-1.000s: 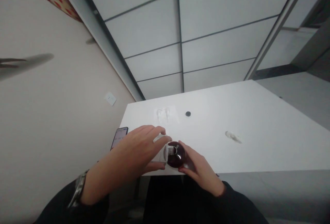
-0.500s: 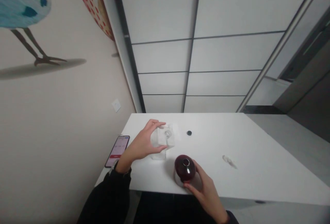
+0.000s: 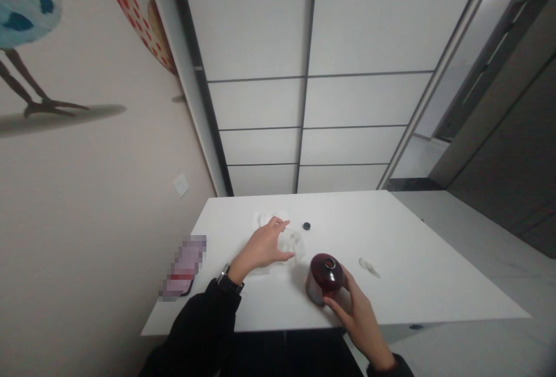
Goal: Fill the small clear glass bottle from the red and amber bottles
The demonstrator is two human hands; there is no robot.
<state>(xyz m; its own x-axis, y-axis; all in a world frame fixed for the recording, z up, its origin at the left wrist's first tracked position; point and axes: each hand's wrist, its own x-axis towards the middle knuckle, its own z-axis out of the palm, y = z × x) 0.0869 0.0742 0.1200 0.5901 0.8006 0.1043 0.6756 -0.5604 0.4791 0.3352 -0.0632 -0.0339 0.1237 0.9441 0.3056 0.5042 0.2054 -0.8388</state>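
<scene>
My right hand [image 3: 356,313] is wrapped round the side of a squat, glossy dark red bottle [image 3: 324,275] near the front edge of the table. A round ringed opening shows in its top, and its lower side looks greyish. To its left, my left hand [image 3: 264,244] spans a clear plastic piece [image 3: 294,242] between thumb and fingers. The plastic's exact shape is hard to make out against the white table. A small dark round cap [image 3: 306,226] lies just beyond the plastic.
A phone [image 3: 185,267] lies at the left edge of the white table [image 3: 417,261]. More clear plastic [image 3: 263,219] rests behind my left hand. A small crumpled, whitish scrap [image 3: 369,267] lies to the right. The wall stands left, white panels behind.
My left hand has moved right with the clear plastic piece, nearer the bottle. The dark red bottle has shifted right in my right hand and is tilted slightly. The view has turned a little.
</scene>
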